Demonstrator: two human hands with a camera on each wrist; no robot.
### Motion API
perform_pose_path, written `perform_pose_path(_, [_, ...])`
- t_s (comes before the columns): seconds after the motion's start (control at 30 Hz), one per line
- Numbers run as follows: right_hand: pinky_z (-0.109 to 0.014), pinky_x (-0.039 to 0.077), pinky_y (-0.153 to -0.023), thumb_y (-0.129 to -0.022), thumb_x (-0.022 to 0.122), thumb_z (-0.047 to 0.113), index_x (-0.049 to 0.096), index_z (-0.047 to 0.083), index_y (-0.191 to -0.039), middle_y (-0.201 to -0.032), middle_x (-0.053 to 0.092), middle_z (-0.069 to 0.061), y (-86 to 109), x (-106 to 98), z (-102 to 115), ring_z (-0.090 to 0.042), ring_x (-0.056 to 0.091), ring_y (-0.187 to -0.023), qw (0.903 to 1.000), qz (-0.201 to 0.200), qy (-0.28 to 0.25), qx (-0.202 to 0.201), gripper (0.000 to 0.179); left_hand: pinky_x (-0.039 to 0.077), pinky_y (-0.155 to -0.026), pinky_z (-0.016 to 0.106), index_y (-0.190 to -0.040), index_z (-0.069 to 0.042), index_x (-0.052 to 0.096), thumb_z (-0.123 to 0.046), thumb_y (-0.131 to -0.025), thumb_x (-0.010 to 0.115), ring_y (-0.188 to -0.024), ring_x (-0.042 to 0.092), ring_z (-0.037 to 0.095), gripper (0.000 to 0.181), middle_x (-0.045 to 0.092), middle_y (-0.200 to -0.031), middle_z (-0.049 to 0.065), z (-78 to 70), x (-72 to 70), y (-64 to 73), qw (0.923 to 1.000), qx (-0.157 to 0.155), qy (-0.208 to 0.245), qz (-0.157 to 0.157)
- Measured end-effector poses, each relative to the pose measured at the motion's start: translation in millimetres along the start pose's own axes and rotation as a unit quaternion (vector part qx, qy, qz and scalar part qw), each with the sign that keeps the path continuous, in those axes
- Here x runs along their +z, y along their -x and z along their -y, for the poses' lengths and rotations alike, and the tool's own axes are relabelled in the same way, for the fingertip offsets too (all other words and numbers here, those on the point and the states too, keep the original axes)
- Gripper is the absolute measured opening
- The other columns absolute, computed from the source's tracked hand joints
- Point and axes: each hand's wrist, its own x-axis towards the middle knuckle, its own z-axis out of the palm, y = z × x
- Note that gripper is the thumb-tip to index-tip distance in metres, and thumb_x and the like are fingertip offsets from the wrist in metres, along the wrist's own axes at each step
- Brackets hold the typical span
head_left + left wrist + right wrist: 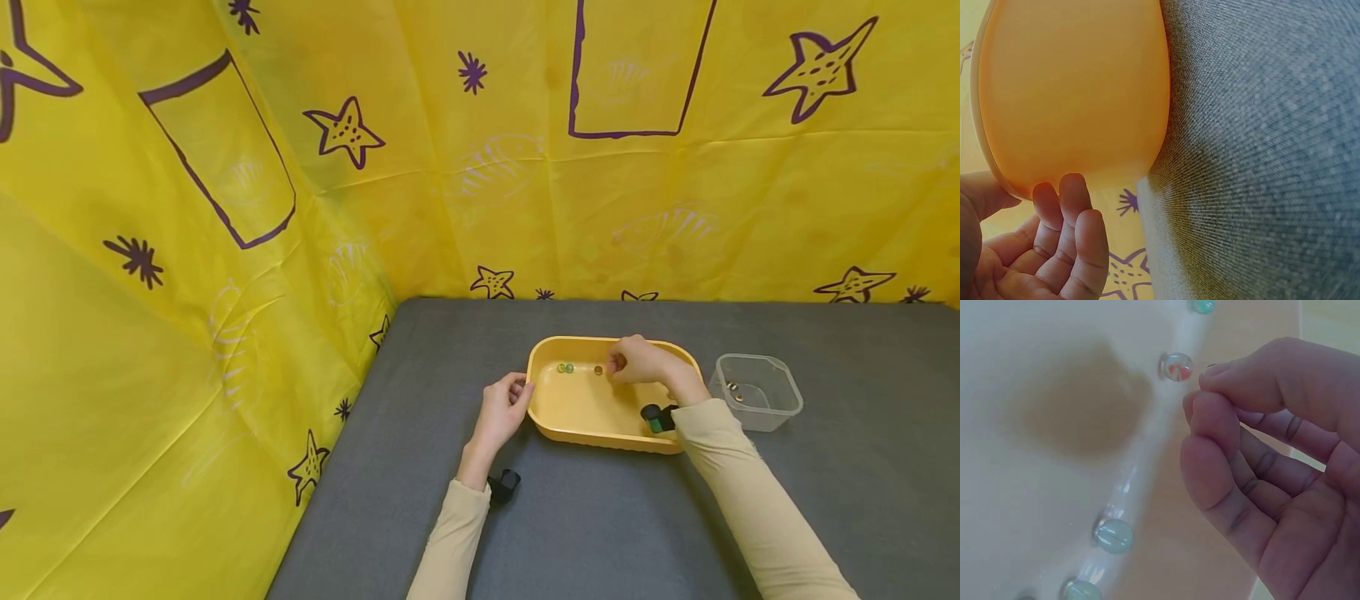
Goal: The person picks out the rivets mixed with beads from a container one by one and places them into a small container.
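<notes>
My left hand [500, 410] grips the left rim of a yellow plastic tray [577, 406], thumb at the edge and fingers against the outer wall [1079, 94]. My right hand [647, 364] is inside the tray by the far wall. In the right wrist view its thumb and index finger pinch together; a small dark edge, seemingly of a marble, shows at the thumb tip, the rest hidden by the fingers. Beside these fingertips lies a clear marble with red inside [1177, 367]. Other marbles rest along the wall, including a pale one [1114, 535] and a yellow-green one [561, 367].
A clear plastic box [761, 410] stands right of the tray, with a few small marbles [732, 386] at its left side. The grey cloth-covered table [420, 467] meets a yellow patterned curtain [420, 225] at the back and left.
</notes>
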Motion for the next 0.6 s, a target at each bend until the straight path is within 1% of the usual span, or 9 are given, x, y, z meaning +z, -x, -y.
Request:
perform_pose_path(0.17, [-0.027,0.038,-0.059,-0.073,0.062,-0.003,0.059,0.002,-0.073,-0.066,0.052,0.001,3.2,-6,2,-0.013,0.045,-0.062,1.0,0.0,-0.001,0.006,0.006,0.042,-0.052,0.02,-0.102,0.008,0.063,-0.01,-0.09,0.058,-0.058,0.049,0.01,0.022,0.058,-0.07,0.006,0.3,0.2,0.0,1.0,0.002,0.0,0.0])
perform_pose_path(0.27, [-0.029,0.039,-0.06,-0.073,0.063,-0.002,0.059,0.003,-0.073,-0.067,0.052,0.001,6.5,-10,4,-0.014,0.045,-0.063,1.0,-0.005,-0.001,0.007,0.006,0.042,-0.052,0.02,-0.102,0.009,0.063,-0.009,-0.09,0.058,-0.058,0.049,0.01,0.021,0.058,-0.07,0.006,-0.1,0.3,0.1,1.0,0.003,0.002,0.0])
perform_pose_path(0.47, [-0.031,0.042,-0.063,-0.077,0.065,-0.001,0.059,0.005,-0.074,-0.069,0.053,0.0,13.9,-15,6,-0.015,0.047,-0.066,0.9997,-0.018,0.002,0.015,0.009,0.041,-0.051,0.02,-0.102,0.01,0.063,-0.007,-0.09,0.058,-0.057,0.049,0.011,0.021,0.057,-0.069,0.007,-1.1,-0.2,-0.2,0.9999,0.008,0.007,-0.001])
perform_pose_path(0.6, [-0.031,0.042,-0.062,-0.078,0.065,-0.001,0.059,0.004,-0.076,-0.071,0.054,-0.002,19.1,-17,5,-0.016,0.048,-0.066,0.9993,-0.024,-0.008,0.026,0.008,0.041,-0.051,0.02,-0.102,0.01,0.063,-0.007,-0.09,0.058,-0.057,0.05,0.012,0.021,0.057,-0.069,0.007,-0.6,-0.5,-0.1,0.9999,0.008,0.007,-0.001])
